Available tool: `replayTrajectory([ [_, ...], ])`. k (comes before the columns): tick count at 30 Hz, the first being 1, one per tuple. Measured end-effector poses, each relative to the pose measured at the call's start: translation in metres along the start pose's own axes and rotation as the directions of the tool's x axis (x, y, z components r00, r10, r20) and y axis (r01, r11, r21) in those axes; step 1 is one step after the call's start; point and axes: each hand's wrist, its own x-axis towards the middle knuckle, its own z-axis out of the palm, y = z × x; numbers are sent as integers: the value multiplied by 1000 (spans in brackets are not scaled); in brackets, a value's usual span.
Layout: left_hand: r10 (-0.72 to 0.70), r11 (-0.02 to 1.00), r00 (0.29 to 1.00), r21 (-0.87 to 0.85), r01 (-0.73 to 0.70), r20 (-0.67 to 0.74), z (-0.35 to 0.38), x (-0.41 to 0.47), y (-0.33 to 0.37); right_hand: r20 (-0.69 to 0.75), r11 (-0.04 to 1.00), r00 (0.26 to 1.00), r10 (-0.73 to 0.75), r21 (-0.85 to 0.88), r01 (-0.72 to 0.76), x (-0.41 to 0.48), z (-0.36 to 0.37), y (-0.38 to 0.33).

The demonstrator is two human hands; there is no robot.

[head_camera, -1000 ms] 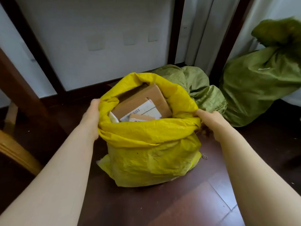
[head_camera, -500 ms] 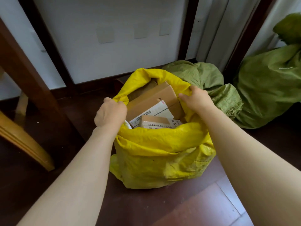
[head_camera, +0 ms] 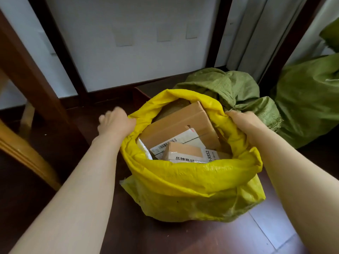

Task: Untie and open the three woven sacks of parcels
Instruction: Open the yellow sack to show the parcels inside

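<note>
Clerk: While the yellow sack [head_camera: 192, 187] stands on the floor [head_camera: 165, 239] near its far edge, what is its condition?
Inspector: Mouth open, rim rolled down, cardboard parcels [head_camera: 179, 123] showing. Right hand [head_camera: 245, 123] grips the right rim. Left hand [head_camera: 114, 123] sits at the left rim; fingers blurred, grip undetermined. Near green sack [head_camera: 229, 85] lies just behind, far green sack [head_camera: 308, 99] further right.

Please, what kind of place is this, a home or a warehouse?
Probably a room in a home or small office, not a warehouse: dark wooden floor, wooden furniture at left, white panelled wall. The yellow sack of parcels and green sacks sit on the floor.
</note>
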Motion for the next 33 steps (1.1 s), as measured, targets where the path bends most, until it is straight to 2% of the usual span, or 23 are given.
replayTrajectory([
  [1, 133, 991, 991, 1, -133, -13, 0, 0, 3, -52, 969, 991, -127, -217, 113, -5, 0, -8],
  [2, 247, 968, 969, -38, -246, 8, 2, 0, 5, -83, 887, 957, -277, -404, 222, -8, 0, -16],
  [3, 320, 944, 946, -96, -315, 44, 6, -1, 6, -70, 813, 905, -419, -473, 340, -12, 1, -25],
  [4, 354, 929, 934, -139, -344, 56, 11, -4, 8, -22, 778, 859, -511, -438, 451, -16, 2, -33],
  [5, 364, 920, 931, -168, -353, 39, 15, -6, 8, 41, 770, 824, -565, -330, 545, -19, 5, -41],
  [7, 348, 916, 937, -218, -336, 17, 19, -6, 11, 153, 750, 775, -613, -198, 631, -23, 16, -54],
  [11, 305, 940, 951, -178, -292, 50, 20, -8, 24, 147, 816, 816, -559, -79, 573, -15, 31, -57],
  [14, 372, 924, 928, -86, -373, -21, 21, -8, 38, 120, 866, 858, -500, 86, 492, -15, 35, -55],
  [17, 468, 878, 884, -108, -466, -9, 20, -1, 49, 116, 907, 908, -403, 181, 380, -10, 30, -48],
  [19, 507, 844, 861, -184, -503, -29, 25, 6, 55, 120, 918, 929, -349, 243, 313, -6, 25, -46],
  [20, 497, 825, 866, -284, -489, -48, 27, 10, 58, 125, 924, 938, -323, 255, 284, -6, 22, -46],
  [22, 405, 796, 914, -494, -351, 4, 23, 18, 68, 133, 938, 956, -263, 268, 221, -3, 19, -49],
  [24, 259, 780, 953, -616, -110, 158, 12, 22, 79, 144, 947, 976, -164, 299, 115, -2, 17, -53],
  [25, 167, 773, 950, -633, 39, 263, 6, 23, 83, 167, 940, 979, -118, 337, 56, 1, 17, -53],
  [27, 36, 756, 892, -596, 270, 450, 1, 28, 88, 214, 923, 975, -63, 384, -24, 7, 19, -51],
  [29, -38, 765, 851, -532, 362, 524, 5, 31, 87, 182, 966, 977, -110, 250, 62, 11, 25, -46],
  [31, -83, 793, 844, -477, 378, 530, 8, 35, 85, 56, 954, 955, -291, -62, 294, 12, 28, -39],
  [32, -92, 824, 874, -456, 336, 477, 11, 38, 80, -3, 901, 916, -401, -181, 394, 9, 27, -34],
  [33, -107, 889, 930, -386, 248, 352, 15, 41, 74, -31, 851, 873, -487, -241, 467, 6, 24, -29],
])
